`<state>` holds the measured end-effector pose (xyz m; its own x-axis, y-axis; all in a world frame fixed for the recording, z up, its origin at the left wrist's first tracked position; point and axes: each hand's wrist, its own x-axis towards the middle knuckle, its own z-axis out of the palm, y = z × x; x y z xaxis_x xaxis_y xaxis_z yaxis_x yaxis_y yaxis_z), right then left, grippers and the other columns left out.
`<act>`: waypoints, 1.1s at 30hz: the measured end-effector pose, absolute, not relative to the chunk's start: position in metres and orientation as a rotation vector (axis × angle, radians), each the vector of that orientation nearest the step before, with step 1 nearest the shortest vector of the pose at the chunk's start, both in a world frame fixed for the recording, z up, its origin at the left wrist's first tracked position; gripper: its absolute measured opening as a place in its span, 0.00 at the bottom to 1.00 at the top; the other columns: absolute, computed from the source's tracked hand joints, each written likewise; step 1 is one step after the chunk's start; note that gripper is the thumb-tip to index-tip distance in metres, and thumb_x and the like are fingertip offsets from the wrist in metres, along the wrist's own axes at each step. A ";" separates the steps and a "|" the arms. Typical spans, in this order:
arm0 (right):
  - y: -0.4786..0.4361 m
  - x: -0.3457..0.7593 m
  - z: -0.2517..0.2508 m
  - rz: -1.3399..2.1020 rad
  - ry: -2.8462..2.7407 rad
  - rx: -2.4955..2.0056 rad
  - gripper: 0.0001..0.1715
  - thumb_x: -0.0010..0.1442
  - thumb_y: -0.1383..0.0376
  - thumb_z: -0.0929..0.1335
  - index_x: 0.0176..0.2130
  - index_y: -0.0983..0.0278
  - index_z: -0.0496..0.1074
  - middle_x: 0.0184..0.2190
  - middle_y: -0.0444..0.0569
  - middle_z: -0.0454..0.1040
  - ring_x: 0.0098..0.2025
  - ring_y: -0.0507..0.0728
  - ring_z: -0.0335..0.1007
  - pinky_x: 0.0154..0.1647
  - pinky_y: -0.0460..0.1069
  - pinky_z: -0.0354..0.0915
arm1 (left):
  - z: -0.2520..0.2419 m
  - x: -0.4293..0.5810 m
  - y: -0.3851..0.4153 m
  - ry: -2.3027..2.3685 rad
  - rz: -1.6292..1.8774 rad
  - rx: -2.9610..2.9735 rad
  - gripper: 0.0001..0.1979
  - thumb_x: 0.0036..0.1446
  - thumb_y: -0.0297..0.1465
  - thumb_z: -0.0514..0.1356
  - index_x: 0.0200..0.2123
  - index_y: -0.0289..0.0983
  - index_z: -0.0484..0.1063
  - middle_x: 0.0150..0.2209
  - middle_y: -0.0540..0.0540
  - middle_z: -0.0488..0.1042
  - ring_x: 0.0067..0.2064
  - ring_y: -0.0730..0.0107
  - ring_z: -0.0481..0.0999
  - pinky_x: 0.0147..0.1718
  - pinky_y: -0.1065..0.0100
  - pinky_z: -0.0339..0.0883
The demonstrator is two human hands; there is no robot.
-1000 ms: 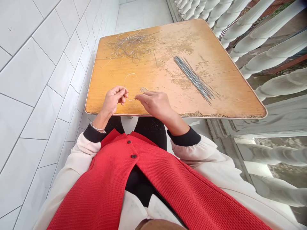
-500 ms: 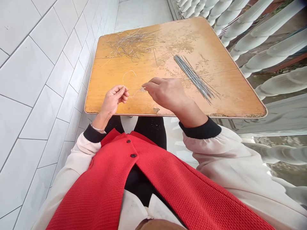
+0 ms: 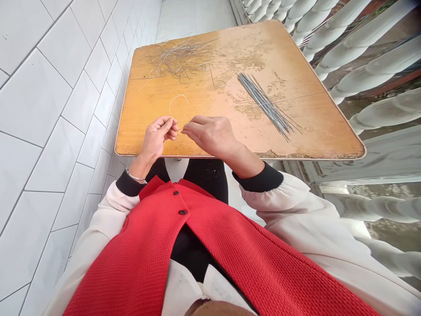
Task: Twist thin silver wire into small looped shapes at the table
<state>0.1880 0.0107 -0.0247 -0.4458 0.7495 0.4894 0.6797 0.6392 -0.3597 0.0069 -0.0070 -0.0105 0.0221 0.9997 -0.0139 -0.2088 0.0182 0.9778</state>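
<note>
The red vest (image 3: 138, 245) and both pale sleeves (image 3: 286, 204) run off the near edge of view. Past them, the left hand (image 3: 160, 134) pinches a thin wire (image 3: 179, 95) with its fingers closed; they hide the gripped part, while the free end curves up and over on the far side. The right hand (image 3: 212, 136) is just beside it, back upward, hiding its thumb: how far its fingers are closed, or whether they hold the wire, I cannot tell. Both are above the near left of the worktop (image 3: 204, 98), whose orange-brown surface is worn pale in patches. Rods (image 3: 265, 105) lie on the right, crossed by a faint strand (image 3: 296, 97); far left, single wires blur in a tangle (image 3: 180, 59). A tiled wall (image 3: 49, 101) stands left, a white railing (image 3: 358, 70) right, both cut off; pale floor (image 3: 194, 19) shows beyond.
</note>
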 end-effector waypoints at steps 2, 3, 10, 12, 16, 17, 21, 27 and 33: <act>0.013 0.187 -0.026 0.059 -2.268 -1.147 0.28 0.72 0.51 0.58 0.36 0.61 0.78 0.31 0.53 0.76 0.30 0.56 0.64 0.29 0.52 0.49 | -0.009 0.008 -0.006 1.036 1.290 1.055 0.11 0.68 0.29 0.58 0.30 0.36 0.72 0.25 0.54 0.74 0.24 0.85 0.71 0.27 0.79 0.65; 0.014 0.186 -0.027 0.022 -2.274 -1.167 0.28 0.73 0.52 0.57 0.36 0.61 0.78 0.31 0.53 0.76 0.30 0.56 0.64 0.30 0.52 0.50 | -0.009 0.008 -0.005 1.024 1.300 1.057 0.11 0.67 0.29 0.59 0.30 0.36 0.72 0.26 0.54 0.74 0.24 0.85 0.71 0.27 0.79 0.65; 0.018 0.181 -0.028 -0.058 -2.288 -1.169 0.24 0.72 0.56 0.59 0.39 0.64 0.79 0.35 0.54 0.77 0.32 0.56 0.67 0.30 0.52 0.51 | -0.015 0.006 -0.001 1.029 1.306 1.024 0.10 0.66 0.31 0.60 0.31 0.36 0.73 0.27 0.53 0.75 0.25 0.85 0.73 0.29 0.78 0.67; 0.017 0.182 -0.027 -0.092 -2.303 -1.176 0.24 0.72 0.58 0.58 0.41 0.64 0.79 0.36 0.54 0.78 0.31 0.56 0.66 0.30 0.51 0.50 | -0.017 0.006 -0.001 1.013 1.305 1.018 0.10 0.67 0.31 0.60 0.31 0.36 0.73 0.27 0.53 0.75 0.25 0.85 0.73 0.29 0.78 0.67; 0.016 0.183 -0.028 -0.116 -2.353 -1.193 0.23 0.72 0.60 0.57 0.42 0.63 0.78 0.37 0.53 0.78 0.30 0.54 0.64 0.29 0.51 0.48 | -0.018 0.008 -0.002 0.975 1.293 1.017 0.10 0.68 0.30 0.58 0.32 0.36 0.71 0.28 0.53 0.75 0.26 0.85 0.73 0.29 0.79 0.67; 0.015 0.184 -0.028 -0.117 -2.360 -1.202 0.23 0.72 0.60 0.57 0.42 0.63 0.78 0.37 0.53 0.78 0.30 0.54 0.63 0.30 0.50 0.47 | -0.018 0.008 -0.002 0.971 1.292 1.017 0.10 0.68 0.29 0.57 0.32 0.36 0.71 0.27 0.53 0.75 0.26 0.85 0.72 0.29 0.79 0.66; 0.014 0.183 -0.025 -0.135 -2.384 -1.250 0.23 0.71 0.62 0.57 0.44 0.64 0.78 0.37 0.53 0.77 0.28 0.54 0.60 0.29 0.50 0.45 | -0.020 0.007 -0.003 0.945 1.305 1.027 0.10 0.68 0.27 0.56 0.32 0.36 0.71 0.27 0.53 0.75 0.26 0.85 0.72 0.29 0.79 0.66; 0.008 0.181 -0.015 -0.167 -2.519 -1.308 0.26 0.69 0.64 0.56 0.48 0.62 0.80 0.33 0.52 0.76 0.25 0.52 0.56 0.27 0.50 0.42 | -0.022 0.007 -0.003 0.955 1.296 1.002 0.08 0.66 0.24 0.57 0.32 0.35 0.73 0.28 0.53 0.75 0.26 0.85 0.72 0.26 0.79 0.65; 0.007 0.182 -0.010 -0.206 -2.576 -1.352 0.26 0.68 0.66 0.56 0.48 0.65 0.80 0.34 0.54 0.78 0.25 0.54 0.59 0.26 0.50 0.43 | -0.019 0.005 -0.002 1.061 1.211 1.091 0.07 0.64 0.24 0.59 0.31 0.34 0.73 0.30 0.52 0.76 0.28 0.83 0.76 0.26 0.79 0.66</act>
<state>0.1822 0.0073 -0.0101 -0.5503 0.7929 0.2616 0.8244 0.5657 0.0197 0.0045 -0.0022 -0.0187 0.0642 0.9975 -0.0309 -0.1618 0.0409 0.9860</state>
